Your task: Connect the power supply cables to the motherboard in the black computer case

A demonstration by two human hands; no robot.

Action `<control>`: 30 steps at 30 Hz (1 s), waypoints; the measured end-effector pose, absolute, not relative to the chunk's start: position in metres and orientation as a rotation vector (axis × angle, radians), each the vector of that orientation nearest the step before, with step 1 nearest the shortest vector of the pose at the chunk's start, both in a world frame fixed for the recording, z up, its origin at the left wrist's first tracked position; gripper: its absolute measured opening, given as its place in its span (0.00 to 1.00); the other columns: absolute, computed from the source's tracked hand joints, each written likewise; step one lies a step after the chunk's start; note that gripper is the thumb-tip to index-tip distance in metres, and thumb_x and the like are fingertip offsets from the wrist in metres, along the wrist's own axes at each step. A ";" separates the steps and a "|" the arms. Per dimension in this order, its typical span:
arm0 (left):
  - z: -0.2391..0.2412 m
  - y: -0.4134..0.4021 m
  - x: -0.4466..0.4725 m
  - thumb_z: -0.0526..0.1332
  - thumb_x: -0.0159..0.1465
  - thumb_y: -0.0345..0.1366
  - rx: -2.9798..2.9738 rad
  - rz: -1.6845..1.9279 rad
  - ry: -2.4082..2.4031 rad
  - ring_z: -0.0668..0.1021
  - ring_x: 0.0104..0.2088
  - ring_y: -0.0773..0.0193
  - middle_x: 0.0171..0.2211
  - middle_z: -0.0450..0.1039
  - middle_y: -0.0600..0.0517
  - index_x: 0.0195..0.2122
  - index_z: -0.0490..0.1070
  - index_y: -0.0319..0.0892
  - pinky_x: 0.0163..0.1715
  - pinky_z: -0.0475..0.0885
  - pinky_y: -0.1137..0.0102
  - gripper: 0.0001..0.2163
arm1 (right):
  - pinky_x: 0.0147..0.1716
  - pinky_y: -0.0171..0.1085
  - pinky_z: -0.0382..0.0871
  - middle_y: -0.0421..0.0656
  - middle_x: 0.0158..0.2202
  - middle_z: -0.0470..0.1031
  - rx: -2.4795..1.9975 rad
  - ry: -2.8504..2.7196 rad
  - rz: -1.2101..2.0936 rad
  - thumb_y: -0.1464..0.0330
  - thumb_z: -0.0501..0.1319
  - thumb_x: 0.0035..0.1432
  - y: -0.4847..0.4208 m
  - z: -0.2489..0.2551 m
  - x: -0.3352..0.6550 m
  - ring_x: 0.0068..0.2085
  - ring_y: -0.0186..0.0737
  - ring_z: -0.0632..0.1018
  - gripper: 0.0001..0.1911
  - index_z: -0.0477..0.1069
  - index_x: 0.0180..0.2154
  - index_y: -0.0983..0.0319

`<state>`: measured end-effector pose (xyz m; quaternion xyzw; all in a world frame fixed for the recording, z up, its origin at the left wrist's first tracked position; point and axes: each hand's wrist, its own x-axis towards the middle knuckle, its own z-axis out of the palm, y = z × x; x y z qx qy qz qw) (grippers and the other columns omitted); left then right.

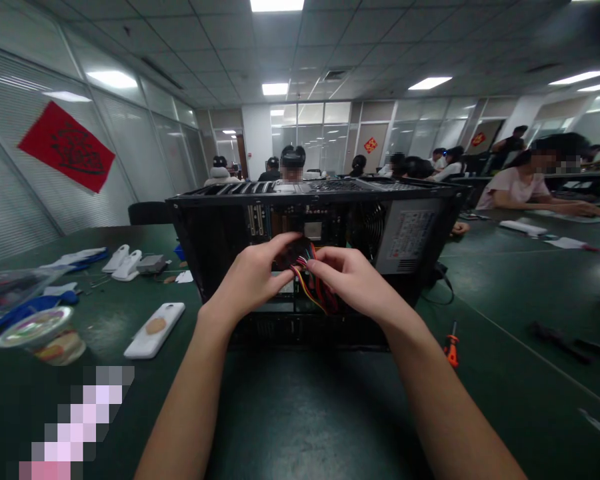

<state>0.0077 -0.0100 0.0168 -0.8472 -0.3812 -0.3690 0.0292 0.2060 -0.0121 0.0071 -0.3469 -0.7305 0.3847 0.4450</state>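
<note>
An open black computer case (pixel 215 227) lies on its side on the dark green table (pixel 300 413), its inside facing me. Both my hands reach into it. My left hand (pixel 253 277) is closed in a pinch on a bundle of red, yellow and black power cables (pixel 314 283). My right hand (pixel 353 280) has its fingers curled round the same bundle from the right. The power supply (pixel 410 237) with its label sits in the case's right end, beside a fan (pixel 367 227).
A white phone (pixel 155 329) lies left of the case, with a food cup (pixel 43 333), blue gloves (pixel 35 305) and white parts (pixel 123 261) beyond. An orange-handled screwdriver (pixel 451 347) lies right of the case. Several people sit at tables behind.
</note>
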 end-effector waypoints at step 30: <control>0.009 -0.002 0.021 0.62 0.61 0.30 -2.537 -1.172 -1.197 0.81 0.36 0.62 0.43 0.80 0.50 0.58 0.70 0.44 0.39 0.75 0.72 0.22 | 0.20 0.32 0.51 0.36 0.17 0.59 -0.865 -1.805 0.751 0.42 0.53 0.60 -0.006 0.005 0.208 0.21 0.29 0.59 0.32 0.61 0.20 0.61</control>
